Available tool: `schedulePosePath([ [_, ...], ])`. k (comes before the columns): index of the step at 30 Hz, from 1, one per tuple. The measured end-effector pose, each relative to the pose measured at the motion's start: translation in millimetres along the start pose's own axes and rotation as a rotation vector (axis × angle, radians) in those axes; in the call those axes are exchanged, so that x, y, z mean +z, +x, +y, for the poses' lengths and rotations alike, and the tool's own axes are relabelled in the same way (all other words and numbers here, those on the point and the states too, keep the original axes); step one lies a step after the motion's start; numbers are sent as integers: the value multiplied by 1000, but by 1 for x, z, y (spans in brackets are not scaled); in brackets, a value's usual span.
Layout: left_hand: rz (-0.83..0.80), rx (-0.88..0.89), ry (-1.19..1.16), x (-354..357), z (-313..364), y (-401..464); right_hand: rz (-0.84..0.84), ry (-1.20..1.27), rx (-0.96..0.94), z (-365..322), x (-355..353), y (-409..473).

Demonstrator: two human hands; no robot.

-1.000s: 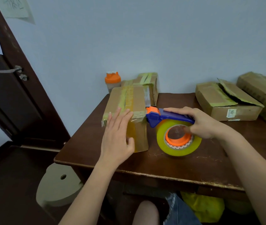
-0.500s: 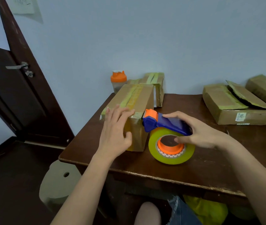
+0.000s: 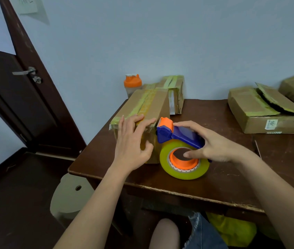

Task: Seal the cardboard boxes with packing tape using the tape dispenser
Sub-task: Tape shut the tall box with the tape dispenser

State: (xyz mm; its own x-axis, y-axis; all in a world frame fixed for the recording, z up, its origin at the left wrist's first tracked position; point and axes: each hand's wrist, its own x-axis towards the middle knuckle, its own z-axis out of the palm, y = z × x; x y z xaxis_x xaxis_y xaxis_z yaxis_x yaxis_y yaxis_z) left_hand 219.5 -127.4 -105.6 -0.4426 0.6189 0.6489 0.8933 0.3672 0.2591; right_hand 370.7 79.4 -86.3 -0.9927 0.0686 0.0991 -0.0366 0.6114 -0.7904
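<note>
A cardboard box (image 3: 153, 103) with yellowish tape down its top seam stands at the table's front left. My left hand (image 3: 133, 142) lies flat against its near end, fingers straight on the taped edge. Beside the box's right corner sits a blue and orange tape dispenser (image 3: 176, 133) carrying a yellow roll of tape (image 3: 184, 171). My right hand (image 3: 212, 144) grips the dispenser's blue handle, thumb at the orange hub.
The dark wooden table (image 3: 232, 173) also holds a taped box (image 3: 175, 90) at the back, an orange-lidded shaker bottle (image 3: 132, 85), and two boxes at right, one (image 3: 264, 112) with a torn flap. A dark door (image 3: 17, 105) is to the left. A stool (image 3: 70, 194) stands below.
The dispenser has edged down along the box's near end with my right hand. My left hand has stayed pressed on the box end. The view has shifted slightly.
</note>
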Motion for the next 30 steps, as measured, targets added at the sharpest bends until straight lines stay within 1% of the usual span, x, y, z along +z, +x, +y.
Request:
schedulePosePath([
  [3,13,13,14,2,4,1,53,-55,-29,-1,-19,-8],
  [7,28,42,25,6,11,4,26,-63,-20,3,-27,-20],
  [11,41,-13,2,4,6,4,10,-99,-17,8,-31,-33],
  [16,79,-15,24,8,7,5,57,-194,-1,7,-37,-41],
  [20,100,-20,-8,7,5,5,4,-361,28,-15,-39,-33],
  [26,107,0,-43,4,5,5,-114,-645,129,-55,-40,-15],
  [30,95,46,-6,4,8,7,-183,-699,227,-74,-44,3],
])
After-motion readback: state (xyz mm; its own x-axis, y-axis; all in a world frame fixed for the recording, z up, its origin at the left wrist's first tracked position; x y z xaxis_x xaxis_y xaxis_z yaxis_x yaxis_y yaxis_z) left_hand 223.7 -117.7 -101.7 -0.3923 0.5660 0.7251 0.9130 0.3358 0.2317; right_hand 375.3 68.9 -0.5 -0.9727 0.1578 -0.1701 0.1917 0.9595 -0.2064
